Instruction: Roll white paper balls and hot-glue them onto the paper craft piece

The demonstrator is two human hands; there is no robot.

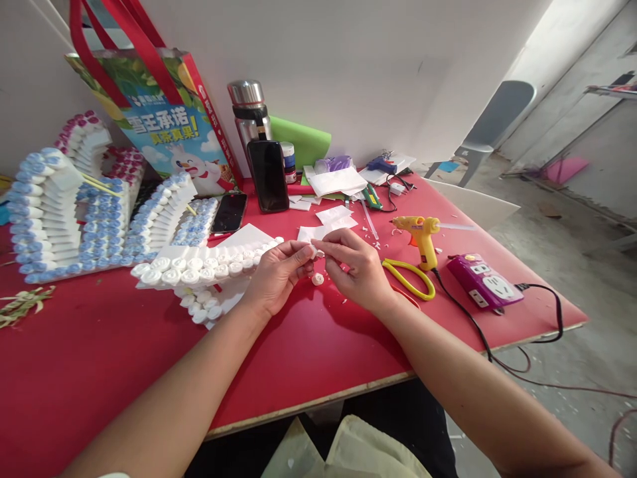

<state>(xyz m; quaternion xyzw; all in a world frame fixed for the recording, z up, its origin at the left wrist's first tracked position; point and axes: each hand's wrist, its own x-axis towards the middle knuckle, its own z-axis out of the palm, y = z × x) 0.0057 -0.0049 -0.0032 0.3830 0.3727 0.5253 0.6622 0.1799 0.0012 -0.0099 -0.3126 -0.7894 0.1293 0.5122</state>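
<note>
My left hand (276, 275) and my right hand (355, 269) meet over the red table (99, 352), fingers pinched together on a small white piece (314, 250) between them. A small white bottle cap (317, 279) lies on the table just below the fingertips. Left of my left hand sits a white foam craft piece (199, 269) covered in rows of white caps. Right of my right hand lie yellow-handled scissors (409, 275) and a yellow hot glue gun (422, 234).
A purple power strip (484, 282) with a black cable sits near the right edge. Blue-capped foam pieces (74, 219) stand at the left, with a shopping bag (159, 113), a steel flask (249, 113), two phones (267, 176) and paper scraps (333, 182) behind.
</note>
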